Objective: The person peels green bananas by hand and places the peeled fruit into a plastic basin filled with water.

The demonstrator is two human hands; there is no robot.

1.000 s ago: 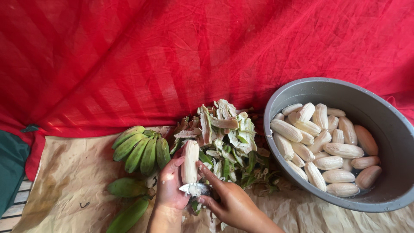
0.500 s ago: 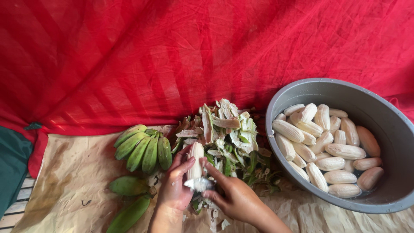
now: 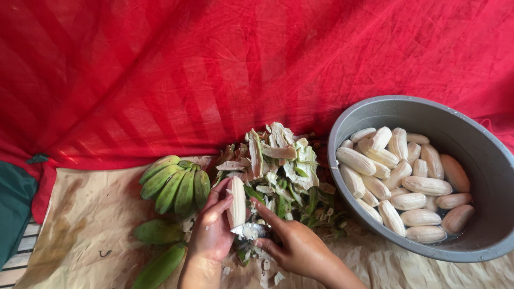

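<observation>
— What fills most of the view?

— A red cloth [image 3: 257,69] hangs across the back, and brown paper [image 3: 91,219] covers the ground below it. On the right stands a grey basin [image 3: 482,160] full of pale peeled bananas [image 3: 407,182] lying in a little water.

— And in the middle?

— A heap of banana peels [image 3: 278,160], green and whitish, is piled just beyond the hands. To its left lies a bunch of green bananas [image 3: 176,184], with two loose green bananas [image 3: 158,249] nearer the lower edge.

— What about the hands?

— The left hand [image 3: 211,235] has its fingers curled around a peeled banana [image 3: 236,200], holding it upright above the paper, just in front of the peel heap. The right hand [image 3: 297,246] grips a small knife [image 3: 250,230], its forefinger stretched along it, and the blade touches the lower end of that banana.
</observation>
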